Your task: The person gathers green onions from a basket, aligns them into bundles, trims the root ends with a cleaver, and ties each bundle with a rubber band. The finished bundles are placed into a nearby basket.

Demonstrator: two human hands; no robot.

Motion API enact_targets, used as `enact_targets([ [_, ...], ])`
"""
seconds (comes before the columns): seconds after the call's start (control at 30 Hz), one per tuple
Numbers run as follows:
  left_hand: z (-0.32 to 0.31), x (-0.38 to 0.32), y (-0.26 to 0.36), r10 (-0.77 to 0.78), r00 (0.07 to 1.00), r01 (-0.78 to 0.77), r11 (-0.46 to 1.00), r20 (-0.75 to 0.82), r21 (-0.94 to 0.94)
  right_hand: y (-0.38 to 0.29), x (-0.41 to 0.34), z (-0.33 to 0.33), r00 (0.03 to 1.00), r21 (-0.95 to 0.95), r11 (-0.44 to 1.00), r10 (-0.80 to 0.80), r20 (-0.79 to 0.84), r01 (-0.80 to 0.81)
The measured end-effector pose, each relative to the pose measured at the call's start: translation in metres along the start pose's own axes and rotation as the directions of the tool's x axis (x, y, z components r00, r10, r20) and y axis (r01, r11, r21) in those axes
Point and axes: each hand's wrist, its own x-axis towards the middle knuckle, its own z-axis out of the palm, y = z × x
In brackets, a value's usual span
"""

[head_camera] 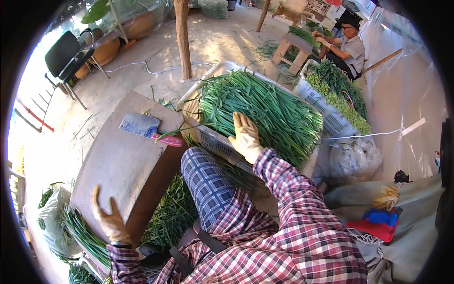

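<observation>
Long green garlic chives or similar leafy stalks [260, 106] lie heaped in a pale plastic crate [221, 143]. My right hand [245, 136], in a cream glove, rests flat on the near edge of the heap with the thumb spread. My left hand [110, 222], gloved too, is over the near end of a broad low board table [117, 156]. Its fingers are apart and nothing is in them. A cleaver [142, 125] with a red handle lies at the board's far end, a green stalk across its handle.
Loose greens [170, 209] lie beneath the board, and bundled stalks [87, 238] stand at its left. Another crate [328, 117] of greens stands beyond mine. A seated person [345, 46] handles greens by a wooden stool [296, 46]. A wooden post [183, 39] and a white cable [152, 71] are ahead.
</observation>
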Motion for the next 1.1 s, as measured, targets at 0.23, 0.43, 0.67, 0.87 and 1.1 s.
enact_targets([
  [0.23,0.103,0.015,0.139,0.036,0.863,0.257,0.828,0.503,-0.499,0.014,0.057,0.053,0.974,-0.228,0.967,0.153,0.166,-0.113],
  [0.43,0.177,0.019,0.206,0.046,0.688,0.518,0.667,0.724,-0.535,0.039,0.096,0.068,0.979,-0.241,0.967,0.122,0.165,-0.08],
  [0.67,0.249,0.009,0.215,-0.018,0.397,0.898,0.211,0.917,-0.385,0.151,0.141,0.035,0.912,0.542,0.743,0.24,0.334,-0.394],
  [0.87,0.321,0.002,0.211,0.01,0.438,0.899,-0.022,0.899,-0.438,0.182,0.127,0.043,0.888,0.723,0.521,0.188,0.421,-0.453],
  [1.1,0.384,0.014,0.213,-0.131,0.513,0.849,-0.065,0.848,-0.524,0.122,0.097,0.035,0.986,0.817,0.569,-0.062,0.158,-0.095],
])
